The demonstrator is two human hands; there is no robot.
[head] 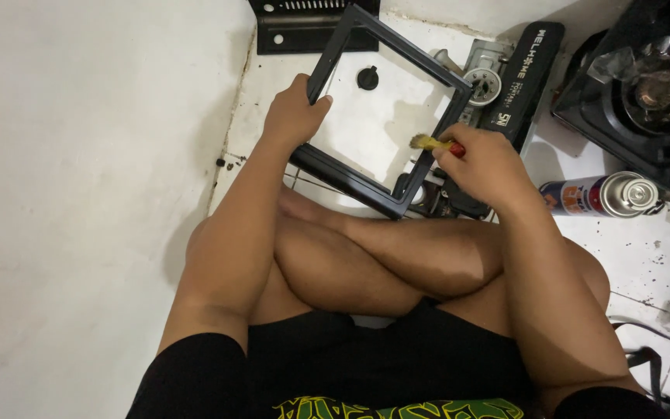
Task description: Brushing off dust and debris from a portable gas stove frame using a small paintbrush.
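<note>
Left hand (295, 112) clamped on black square frame (385, 43) at 9 o'clock; right hand (486, 167) gripping red-handled brush (432, 143), bristles on 3 o'clock side.

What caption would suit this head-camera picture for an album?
Seated cross-legged, left hand holds a black frame while right hand brushes it.

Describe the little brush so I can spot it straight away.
Start at the black square frame that the left hand holds tilted over the white floor. At the frame's right edge, the right hand grips a small brush. It is the only thing there with pale yellow bristles and a red handle; everything around it is black or metal.
</note>
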